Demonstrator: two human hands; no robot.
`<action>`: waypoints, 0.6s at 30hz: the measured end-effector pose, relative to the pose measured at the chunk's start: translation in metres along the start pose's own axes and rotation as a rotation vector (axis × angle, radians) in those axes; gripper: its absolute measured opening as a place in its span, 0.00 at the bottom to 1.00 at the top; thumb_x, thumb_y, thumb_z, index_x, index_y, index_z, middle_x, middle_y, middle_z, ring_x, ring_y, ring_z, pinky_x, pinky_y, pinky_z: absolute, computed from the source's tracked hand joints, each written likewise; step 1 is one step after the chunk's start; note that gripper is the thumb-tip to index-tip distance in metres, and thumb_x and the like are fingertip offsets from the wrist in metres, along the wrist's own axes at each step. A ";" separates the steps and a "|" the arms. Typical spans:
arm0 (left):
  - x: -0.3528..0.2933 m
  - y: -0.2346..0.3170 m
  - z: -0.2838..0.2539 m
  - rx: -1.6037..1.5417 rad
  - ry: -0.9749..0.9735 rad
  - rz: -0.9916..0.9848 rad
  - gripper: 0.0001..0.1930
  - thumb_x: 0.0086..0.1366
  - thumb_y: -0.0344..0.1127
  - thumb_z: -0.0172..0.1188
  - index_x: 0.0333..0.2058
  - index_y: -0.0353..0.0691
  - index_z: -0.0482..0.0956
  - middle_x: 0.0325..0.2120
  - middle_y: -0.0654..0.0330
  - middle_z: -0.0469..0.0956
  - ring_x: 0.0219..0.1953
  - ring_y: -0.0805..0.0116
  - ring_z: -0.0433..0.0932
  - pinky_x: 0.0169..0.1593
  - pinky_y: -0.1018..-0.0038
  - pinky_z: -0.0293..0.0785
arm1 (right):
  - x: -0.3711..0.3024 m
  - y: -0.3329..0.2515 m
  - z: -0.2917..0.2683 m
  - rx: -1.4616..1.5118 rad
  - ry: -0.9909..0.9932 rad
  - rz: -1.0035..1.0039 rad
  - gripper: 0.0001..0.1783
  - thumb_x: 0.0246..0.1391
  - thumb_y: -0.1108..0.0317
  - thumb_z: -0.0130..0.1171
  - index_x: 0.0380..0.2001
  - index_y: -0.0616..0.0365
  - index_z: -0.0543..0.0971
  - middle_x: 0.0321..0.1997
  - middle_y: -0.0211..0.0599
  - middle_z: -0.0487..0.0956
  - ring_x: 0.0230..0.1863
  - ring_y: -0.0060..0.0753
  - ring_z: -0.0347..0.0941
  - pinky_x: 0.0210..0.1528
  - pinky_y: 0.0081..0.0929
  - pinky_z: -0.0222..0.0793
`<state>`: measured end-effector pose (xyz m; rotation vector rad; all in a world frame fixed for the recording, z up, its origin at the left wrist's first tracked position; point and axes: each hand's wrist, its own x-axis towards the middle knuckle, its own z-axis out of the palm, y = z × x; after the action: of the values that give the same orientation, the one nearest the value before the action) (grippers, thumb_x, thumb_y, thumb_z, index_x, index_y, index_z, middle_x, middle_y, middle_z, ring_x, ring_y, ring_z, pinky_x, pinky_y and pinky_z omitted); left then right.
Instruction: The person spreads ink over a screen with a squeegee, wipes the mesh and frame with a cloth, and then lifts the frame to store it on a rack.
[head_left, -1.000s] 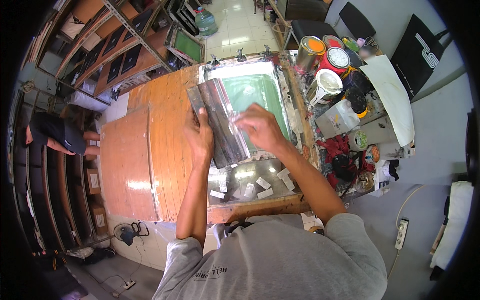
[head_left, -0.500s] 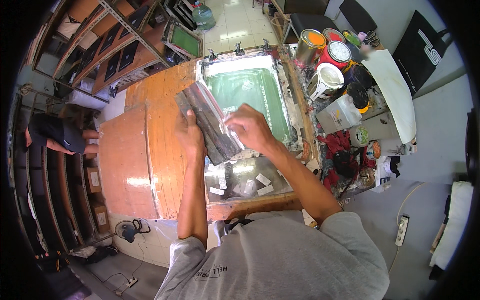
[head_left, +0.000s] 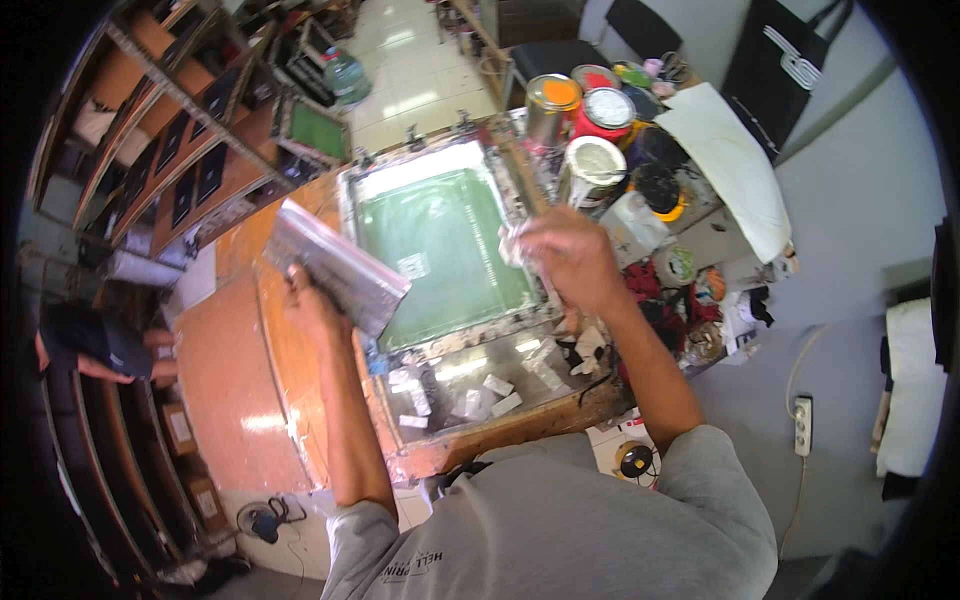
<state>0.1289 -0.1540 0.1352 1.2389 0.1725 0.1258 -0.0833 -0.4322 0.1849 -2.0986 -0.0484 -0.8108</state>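
My left hand [head_left: 318, 315] is closed round a screen-printing squeegee [head_left: 345, 268], held tilted over the left edge of a green mesh printing screen [head_left: 440, 275]. The squeegee's long blade edge is smeared with pale, pinkish residue. My right hand [head_left: 580, 262] is closed on a crumpled whitish rag [head_left: 513, 246], above the right edge of the screen and apart from the squeegee. The screen lies flat in its frame, with small pale artwork in its mesh. White ink coats its far end.
Paint cans [head_left: 592, 170] and tubs crowd the bench's right side beside red rags [head_left: 645, 280]. Small white pieces [head_left: 497, 384] lie on a clear sheet near me. Clamps [head_left: 413, 136] line the screen's far edge. Another person [head_left: 100, 343] stands at far left by the shelves.
My right hand has moved right, away from the squeegee, with the rag. My left hand has moved left with the squeegee and turned it. The view has shifted too.
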 end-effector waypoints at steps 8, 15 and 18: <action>-0.033 -0.006 -0.013 -0.089 -0.171 -0.260 0.17 0.74 0.39 0.52 0.50 0.29 0.75 0.43 0.56 0.79 0.46 0.67 0.77 0.51 0.68 0.73 | 0.095 0.125 -0.128 -0.467 0.298 0.285 0.11 0.52 0.73 0.62 0.40 0.57 0.86 0.38 0.43 0.86 0.38 0.35 0.82 0.44 0.28 0.74; -0.058 0.002 -0.016 -0.015 -0.279 -0.340 0.15 0.73 0.38 0.54 0.50 0.33 0.73 0.45 0.57 0.77 0.46 0.67 0.76 0.54 0.67 0.72 | 0.120 0.236 -0.165 -1.013 -0.052 0.395 0.18 0.48 0.67 0.64 0.45 0.50 0.85 0.42 0.52 0.84 0.45 0.54 0.80 0.53 0.45 0.74; -0.061 -0.002 -0.023 -0.069 -0.205 -0.380 0.16 0.74 0.39 0.54 0.52 0.34 0.71 0.48 0.57 0.76 0.51 0.66 0.75 0.58 0.66 0.70 | 0.127 0.204 -0.170 -1.135 -0.094 0.461 0.20 0.49 0.64 0.64 0.48 0.48 0.84 0.44 0.51 0.83 0.47 0.53 0.80 0.53 0.46 0.74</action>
<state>0.0650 -0.1451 0.1300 1.1226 0.2207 -0.3210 -0.0100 -0.7173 0.1818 -2.9901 1.0232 -0.4664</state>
